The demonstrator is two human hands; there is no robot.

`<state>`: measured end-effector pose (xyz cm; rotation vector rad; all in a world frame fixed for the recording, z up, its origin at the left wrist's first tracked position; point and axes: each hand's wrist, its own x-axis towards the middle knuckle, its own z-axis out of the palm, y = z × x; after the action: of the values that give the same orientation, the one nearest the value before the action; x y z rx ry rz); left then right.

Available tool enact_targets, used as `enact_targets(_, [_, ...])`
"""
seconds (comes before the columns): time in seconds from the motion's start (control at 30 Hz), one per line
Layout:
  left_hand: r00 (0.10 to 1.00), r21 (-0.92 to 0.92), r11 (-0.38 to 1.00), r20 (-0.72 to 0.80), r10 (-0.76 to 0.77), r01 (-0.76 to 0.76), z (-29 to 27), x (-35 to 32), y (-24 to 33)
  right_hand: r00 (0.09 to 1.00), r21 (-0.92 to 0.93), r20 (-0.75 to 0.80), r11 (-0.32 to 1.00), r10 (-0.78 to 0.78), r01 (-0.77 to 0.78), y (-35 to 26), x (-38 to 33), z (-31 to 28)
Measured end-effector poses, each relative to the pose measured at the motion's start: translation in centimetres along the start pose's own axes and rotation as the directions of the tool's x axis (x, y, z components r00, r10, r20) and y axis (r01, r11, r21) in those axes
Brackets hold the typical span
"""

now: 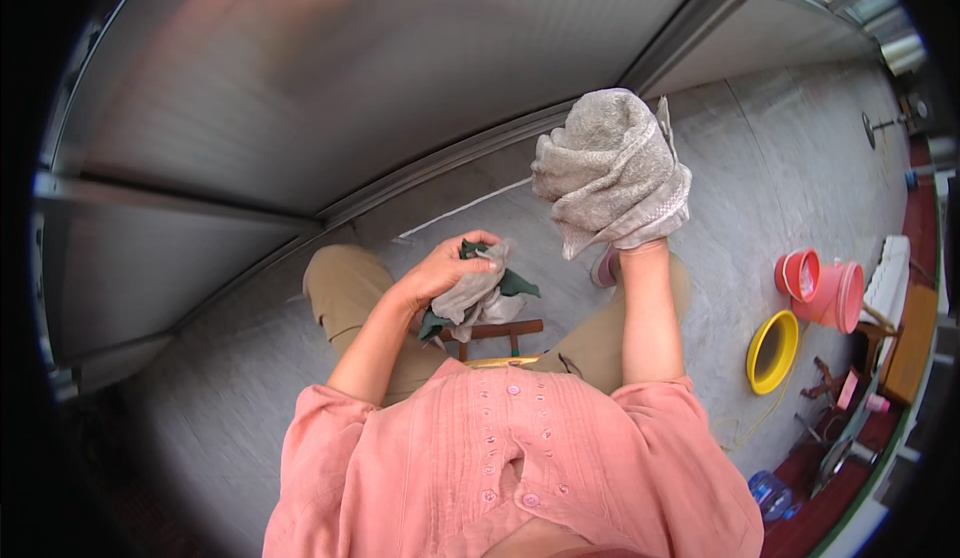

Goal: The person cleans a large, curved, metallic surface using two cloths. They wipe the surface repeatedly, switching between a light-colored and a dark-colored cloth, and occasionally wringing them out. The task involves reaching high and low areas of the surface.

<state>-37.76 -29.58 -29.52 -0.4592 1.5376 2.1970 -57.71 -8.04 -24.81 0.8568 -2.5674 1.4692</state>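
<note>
My left hand [437, 273], above my left thigh, is closed on a bunched grey cloth [470, 298]. A dark green cloth [518, 285] is bundled with it, its corners sticking out on both sides. Held out farther ahead, my right hand [646, 249] is covered by a thick grey towel [610, 168] wrapped round it in folds. Only the wrist end shows; the fingers are hidden inside. The towel is close to the lower frame of a large grey panel [400, 78], and I cannot tell whether it touches.
Between my knees is a reddish-brown wooden bar [505, 329]. On the grey floor [720, 208] at the right stand a small red bucket [790, 276], a larger pink bucket [850, 298] and a yellow basin [755, 358]. A blue water bottle [770, 495] lies at the lower right.
</note>
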Motion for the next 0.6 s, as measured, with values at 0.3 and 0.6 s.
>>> enact_targets(0.3, [0.933, -0.754, 0.600, -0.048, 0.357, -0.268, 6.5, 0.7, -6.5, 0.830, -0.160, 0.260, 0.826, -0.493, 0.541, -5.3, -2.2, 3.6])
enact_targets(0.6, [0.652, -0.502, 0.444, -0.696, 0.302, -0.742, -0.4, -6.1, -2.0, 0.502, 0.165, 0.850, 0.825, 0.159, -0.541, -7.5, -5.8, 5.6])
